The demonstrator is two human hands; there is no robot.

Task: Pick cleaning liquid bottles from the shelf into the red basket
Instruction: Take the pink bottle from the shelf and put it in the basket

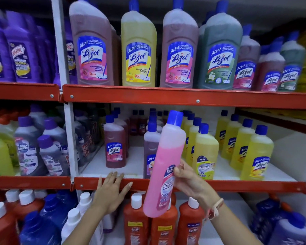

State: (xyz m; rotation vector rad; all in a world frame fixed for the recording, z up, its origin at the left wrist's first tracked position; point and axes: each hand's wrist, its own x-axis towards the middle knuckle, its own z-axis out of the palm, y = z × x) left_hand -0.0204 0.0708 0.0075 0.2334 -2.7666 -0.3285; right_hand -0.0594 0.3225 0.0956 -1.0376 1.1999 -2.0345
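A pink bottle [163, 167] is gripped by the right hand [189, 181] before the shelf [219, 185]; the left hand [111, 191] is spread open beside it.

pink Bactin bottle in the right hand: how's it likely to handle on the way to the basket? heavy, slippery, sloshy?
The pink bottle looks about three-quarters full, so probably fairly heavy, with liquid likely to slosh as it tilts. The right hand grips only at the glossy label, so it may slip or swing. It is tall and narrow, so probably tips easily if stood upright.
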